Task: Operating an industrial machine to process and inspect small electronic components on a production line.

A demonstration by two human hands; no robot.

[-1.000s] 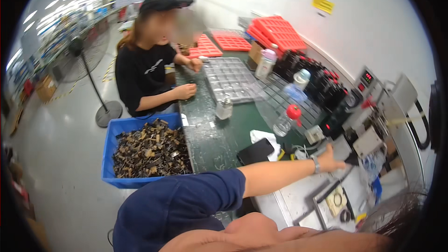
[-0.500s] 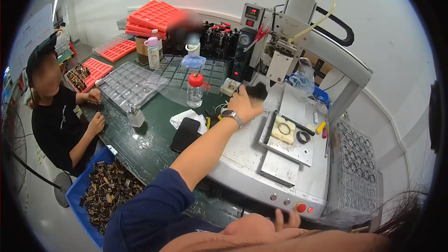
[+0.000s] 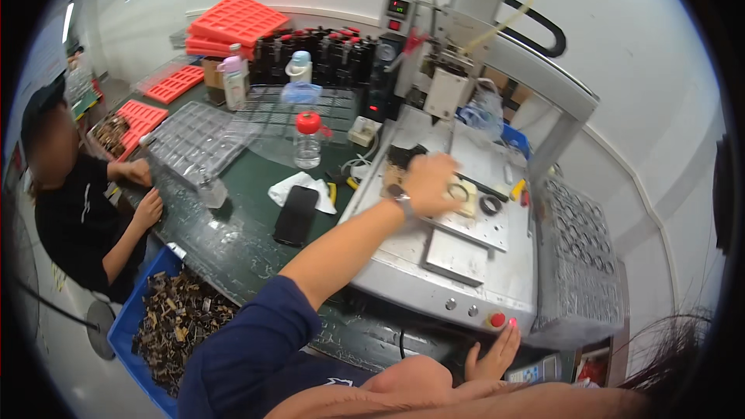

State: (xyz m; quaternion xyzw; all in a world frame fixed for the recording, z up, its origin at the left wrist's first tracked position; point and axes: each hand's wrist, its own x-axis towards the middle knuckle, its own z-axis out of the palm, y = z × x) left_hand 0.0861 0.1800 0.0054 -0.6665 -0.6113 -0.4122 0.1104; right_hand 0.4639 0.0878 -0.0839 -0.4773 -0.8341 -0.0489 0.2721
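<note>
Right now, on my feed, the blue bin [image 3: 123,341] of small parts sits at left, then the black phone [image 3: 296,216] on the green table. My left hand [image 3: 431,184], blurred, is over the metal bed near a dark object [image 3: 407,157]; I cannot tell whether it grips anything. Beside it is the pale block [image 3: 472,205] with 1 ring [image 3: 466,194], then 1 black ring [image 3: 490,205]. My right hand [image 3: 494,353] is unclenched, fingers extended near the red button [image 3: 496,319].

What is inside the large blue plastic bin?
Heaped small black and tan pieces show; the bottom of the large blue plastic bin and any deeper pieces are covered.
</note>
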